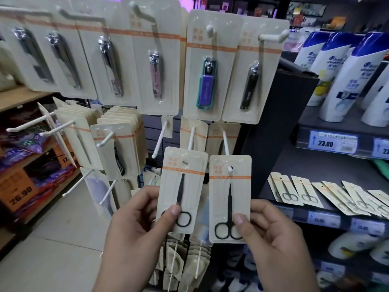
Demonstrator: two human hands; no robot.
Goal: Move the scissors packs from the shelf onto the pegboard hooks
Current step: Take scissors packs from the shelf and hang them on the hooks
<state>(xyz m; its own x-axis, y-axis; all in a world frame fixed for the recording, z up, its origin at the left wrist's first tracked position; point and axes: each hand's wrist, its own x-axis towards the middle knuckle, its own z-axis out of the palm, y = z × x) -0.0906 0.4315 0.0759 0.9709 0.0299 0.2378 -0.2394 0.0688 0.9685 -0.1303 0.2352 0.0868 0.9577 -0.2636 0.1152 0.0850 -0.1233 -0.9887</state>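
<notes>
Inspector: Status of both hands?

Assessor: The left hand (pixel 134 226) has its grip closed on one scissors pack (pixel 182 186), thumb pressed over the handle loops. The right hand (pixel 271 234) grips a second scissors pack (pixel 230 197) the same way, at the lower right edge. Both packs are held upright in front of the pegboard hooks, side by side.

Inspector: Progress on hanging?

Assessor: The right pack's hang hole appears to sit on a white hook tip (pixel 230 169); the left pack's hole shows no hook through it. Further packs (pixel 305 192) lie fanned on the dark shelf (pixel 273 186) to the right.

Inspector: Recommended handling?

Assessor: In my judgement, slide the right pack straight back along its hook, keeping the card flat so the hole does not tear. Then line the left pack's hole up with a free hook tip (pixel 154 155) before pushing.

Inspector: Condition of the goods?

Assessor: Cream cards with an orange band, clear blister, slim black scissors pointing up. No visible damage.
</notes>
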